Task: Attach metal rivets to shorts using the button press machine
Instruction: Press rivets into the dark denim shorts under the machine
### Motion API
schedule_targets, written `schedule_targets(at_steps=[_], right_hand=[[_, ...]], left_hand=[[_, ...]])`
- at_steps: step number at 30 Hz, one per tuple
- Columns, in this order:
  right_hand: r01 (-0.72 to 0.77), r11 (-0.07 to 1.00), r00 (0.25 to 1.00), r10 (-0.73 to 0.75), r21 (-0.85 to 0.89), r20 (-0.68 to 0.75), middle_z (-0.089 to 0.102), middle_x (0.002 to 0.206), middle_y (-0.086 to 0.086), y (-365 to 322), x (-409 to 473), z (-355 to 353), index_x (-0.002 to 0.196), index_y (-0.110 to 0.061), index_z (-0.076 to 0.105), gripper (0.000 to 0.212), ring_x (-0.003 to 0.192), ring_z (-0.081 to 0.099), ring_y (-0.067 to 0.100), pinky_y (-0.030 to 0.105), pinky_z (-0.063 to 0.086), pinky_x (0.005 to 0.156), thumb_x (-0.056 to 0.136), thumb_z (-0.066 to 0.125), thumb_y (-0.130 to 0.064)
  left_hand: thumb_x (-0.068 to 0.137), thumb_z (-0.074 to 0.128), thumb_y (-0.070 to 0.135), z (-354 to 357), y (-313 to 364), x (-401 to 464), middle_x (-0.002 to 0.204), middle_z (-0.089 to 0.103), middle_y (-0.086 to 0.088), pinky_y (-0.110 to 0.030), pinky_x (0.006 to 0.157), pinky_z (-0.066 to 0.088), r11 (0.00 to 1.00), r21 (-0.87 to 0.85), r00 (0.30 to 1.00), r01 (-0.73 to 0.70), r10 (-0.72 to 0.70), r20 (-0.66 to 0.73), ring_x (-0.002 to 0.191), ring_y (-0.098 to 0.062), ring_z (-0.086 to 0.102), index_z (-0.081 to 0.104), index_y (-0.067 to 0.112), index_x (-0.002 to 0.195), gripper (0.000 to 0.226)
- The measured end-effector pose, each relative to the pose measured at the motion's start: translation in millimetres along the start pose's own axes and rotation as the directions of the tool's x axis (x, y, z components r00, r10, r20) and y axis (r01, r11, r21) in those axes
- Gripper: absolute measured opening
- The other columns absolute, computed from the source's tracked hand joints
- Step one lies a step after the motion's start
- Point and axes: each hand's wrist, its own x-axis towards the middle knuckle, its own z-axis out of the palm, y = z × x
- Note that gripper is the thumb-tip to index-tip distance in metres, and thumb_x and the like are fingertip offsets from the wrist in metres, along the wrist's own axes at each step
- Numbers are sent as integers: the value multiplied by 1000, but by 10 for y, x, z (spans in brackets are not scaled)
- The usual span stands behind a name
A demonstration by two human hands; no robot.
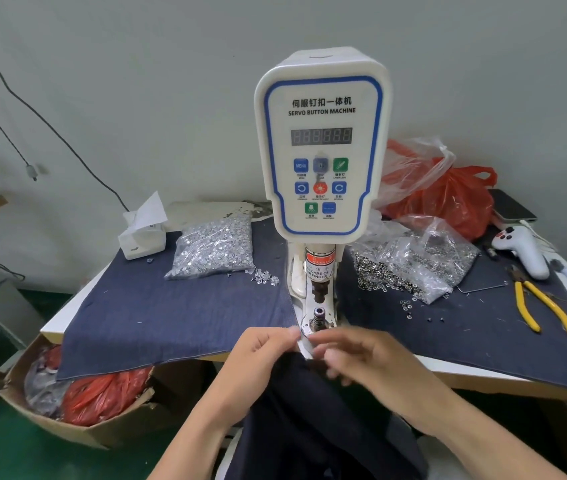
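Both hands, left hand (264, 344) and right hand (351, 355), are pinching dark navy fabric shorts (310, 417) at lower centre, lining its edge up under the white servo button press machine (322, 147).

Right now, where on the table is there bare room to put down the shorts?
The denim cloth is bare between the left bag of rivets and the table's front edge. A smaller patch lies between the machine and the yellow pliers. It is crowded around the right bag of rings and behind it.
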Motion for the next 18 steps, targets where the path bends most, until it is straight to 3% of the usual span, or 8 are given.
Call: schedule_targets(at_steps=[2, 5, 8, 9, 11, 12, 14, 18], right_hand=[[97, 980, 990, -78, -173, 114, 75, 104, -14, 15, -47, 0, 107, -40, 73, 19, 94, 66, -1, 18, 49, 87, 89, 70, -44], [128, 985, 984, -111, -117, 141, 67, 85, -8, 9, -109, -58, 93, -28, 69, 20, 79, 57, 5, 24, 45, 76, 86, 75, -46], [86, 996, 968, -79, -17, 239, 61, 80, -14, 14, -165, -148, 88, -31, 68, 13, 76, 51, 2, 17, 41, 73, 91, 71, -43], [71, 996, 953, -51, -57, 299, 61, 83, -16, 15, -167, -178, 90, -34, 68, 11, 77, 52, 0, 16, 41, 75, 93, 68, -44], [134, 938, 933, -11, -319, 361, 60, 97, -19, 63, -135, -253, 91, -41, 64, 15, 88, 55, -3, 17, 42, 85, 93, 61, -56], [197, 876, 930, -25, -440, 367, 58, 106, -19, 69, -108, -297, 90, -43, 60, 18, 98, 54, -1, 18, 40, 91, 93, 57, -60], [279, 825, 921, -86, -492, 379, 56, 114, -18, 54, -36, -365, 88, -42, 52, 17, 108, 49, 1, 16, 35, 94, 99, 52, -55], [206, 846, 958, -71, -492, 278, 53, 80, -11, 178, 137, -449, 91, -33, 50, 18, 74, 44, -1, 23, 38, 72, 104, 47, -46]], left_hand=[[97, 61, 37, 22, 100, -60, 64, 50, 15, -16, 61, 36, 998, -21, 992, -61, 63, 110, 62, -3, 43, 64, 28, 64, 34], [92, 67, 30, 11, 209, -108, 69, 56, 12, -16, 66, 38, 995, 3, 981, -96, 94, 171, 67, -5, 47, 68, 27, 71, 21], [92, 68, 29, -35, 202, -155, 71, 53, 10, -16, 68, 37, 995, -27, 979, -93, 97, 181, 69, -6, 45, 66, 27, 72, 20], [91, 68, 28, -45, 181, -172, 71, 52, 10, -16, 68, 36, 995, -49, 977, -92, 99, 189, 69, -7, 43, 65, 26, 72, 20], [91, 66, 29, -44, 123, -193, 71, 49, 9, -20, 69, 34, 998, -23, 972, -62, 66, 227, 70, -9, 40, 63, 28, 70, 21], [90, 65, 32, -43, 90, -193, 71, 48, 8, -23, 69, 32, 999, 35, 971, -28, 19, 237, 71, -10, 40, 62, 29, 68, 23], [88, 62, 43, -63, 41, -168, 70, 48, 10, -28, 69, 33, 967, 249, 976, 47, -98, 197, 70, -9, 42, 61, 30, 66, 25], [86, 56, 55, -183, 58, 46, 84, 68, 22, -11, 76, 42, 830, 552, 990, 80, -131, 54, 84, 4, 63, 72, 33, 76, 28]])
